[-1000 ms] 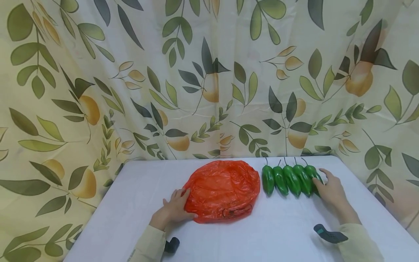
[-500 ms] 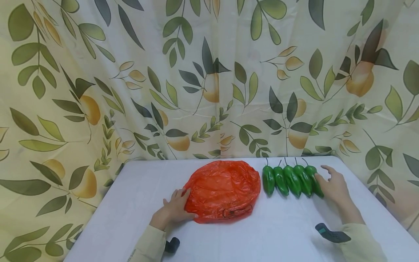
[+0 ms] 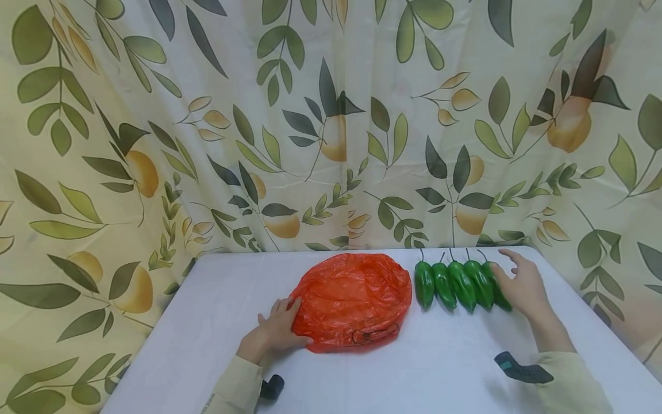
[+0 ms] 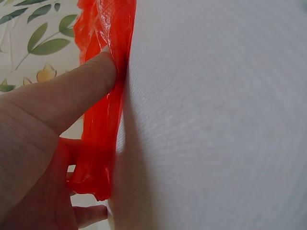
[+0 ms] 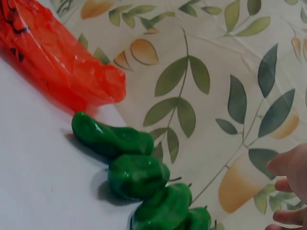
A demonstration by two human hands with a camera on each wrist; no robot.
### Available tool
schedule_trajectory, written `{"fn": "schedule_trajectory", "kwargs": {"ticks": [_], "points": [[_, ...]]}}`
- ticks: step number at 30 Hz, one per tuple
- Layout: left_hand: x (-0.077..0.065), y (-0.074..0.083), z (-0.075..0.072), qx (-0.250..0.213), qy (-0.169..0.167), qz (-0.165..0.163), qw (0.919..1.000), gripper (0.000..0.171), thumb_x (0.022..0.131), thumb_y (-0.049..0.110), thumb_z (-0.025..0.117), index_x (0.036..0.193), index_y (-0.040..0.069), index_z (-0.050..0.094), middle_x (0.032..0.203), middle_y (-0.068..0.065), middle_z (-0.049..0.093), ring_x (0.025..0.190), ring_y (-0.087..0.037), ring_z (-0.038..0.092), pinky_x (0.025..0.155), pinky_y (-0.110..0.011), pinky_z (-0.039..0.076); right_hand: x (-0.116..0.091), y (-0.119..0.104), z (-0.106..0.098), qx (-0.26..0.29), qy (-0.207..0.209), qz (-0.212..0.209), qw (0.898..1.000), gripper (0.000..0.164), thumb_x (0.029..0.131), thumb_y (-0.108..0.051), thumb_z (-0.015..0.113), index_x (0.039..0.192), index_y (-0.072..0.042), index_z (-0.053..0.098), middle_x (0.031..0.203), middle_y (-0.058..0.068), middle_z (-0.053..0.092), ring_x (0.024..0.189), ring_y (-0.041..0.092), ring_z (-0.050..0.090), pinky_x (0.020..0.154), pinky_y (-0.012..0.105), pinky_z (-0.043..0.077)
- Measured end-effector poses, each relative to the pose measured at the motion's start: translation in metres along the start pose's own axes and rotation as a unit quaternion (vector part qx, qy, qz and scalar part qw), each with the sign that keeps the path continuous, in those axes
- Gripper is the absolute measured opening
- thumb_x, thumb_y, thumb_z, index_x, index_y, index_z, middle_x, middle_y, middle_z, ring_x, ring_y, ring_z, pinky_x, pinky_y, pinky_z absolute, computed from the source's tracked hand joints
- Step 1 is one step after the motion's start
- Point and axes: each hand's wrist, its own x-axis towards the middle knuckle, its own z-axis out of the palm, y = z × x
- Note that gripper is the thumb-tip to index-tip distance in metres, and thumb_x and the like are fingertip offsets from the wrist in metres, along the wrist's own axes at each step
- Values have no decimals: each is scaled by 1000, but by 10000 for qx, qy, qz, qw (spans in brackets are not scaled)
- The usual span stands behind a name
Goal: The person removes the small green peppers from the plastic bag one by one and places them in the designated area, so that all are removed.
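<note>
A crumpled red plastic bag (image 3: pixel 357 299) lies on the table, left of the peppers. My left hand (image 3: pixel 276 328) rests against the bag's left edge with fingers spread; in the left wrist view its thumb (image 4: pixel 91 79) touches the red plastic. Several glossy green peppers (image 3: pixel 462 284) with thin stems stand side by side in a row at the back right. My right hand (image 3: pixel 526 290) hovers at the rightmost pepper (image 3: pixel 500 299), partly covering it, and holds nothing. In the right wrist view the fingers (image 5: pixel 292 165) are apart from the peppers seen there.
The white table (image 3: pixel 414 368) has its back edge against a curtain (image 3: pixel 331 126) printed with leaves and fruit. A dark wrist device (image 3: pixel 522 369) sits by the right sleeve, another (image 3: pixel 272 387) by the left.
My right hand has come off the rightmost pepper, shifted slightly right, then moved up and back left over it. The left hand and the bag have stayed put.
</note>
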Motion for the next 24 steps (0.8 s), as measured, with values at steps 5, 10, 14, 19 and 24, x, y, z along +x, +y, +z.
{"fn": "schedule_trajectory", "kwargs": {"ticks": [5,10,14,19,24], "points": [[1,0,0,-34,4,-37,10000,107,73,45,86,160,15,31,162,-13,33,150,-43,24,113,-81,17,-4,-16,1,-46,106,-338,9994,55,106,-25,46,149,9,36,146,45,35,122,66,43,96,77,40],[2,-1,0,-28,15,-22,10000,107,73,45,86,160,15,32,161,-14,34,149,-43,25,113,-82,17,-8,-29,1,-66,136,-524,9985,56,106,-27,47,149,7,37,145,44,36,123,63,43,94,76,41],[3,-2,2,-3,0,-31,10000,107,73,45,86,160,15,32,161,-14,34,149,-42,25,113,-81,18,-12,-40,1,-82,167,-670,9976,56,107,-28,47,150,7,37,146,43,37,125,62,42,96,77,39],[3,-2,2,-2,0,-38,10000,107,72,45,86,160,16,32,162,-13,33,150,-42,25,113,-81,18,-19,-56,0,-29,181,-774,9968,56,107,-28,48,150,5,37,148,41,36,126,62,41,97,78,38],[2,-2,1,4,5,23,10000,106,73,46,85,159,13,33,162,-14,33,150,-42,25,112,-82,18,-24,-66,1,61,215,-1040,9943,53,105,-25,51,148,5,40,148,39,39,125,58,43,95,78,37]]}}
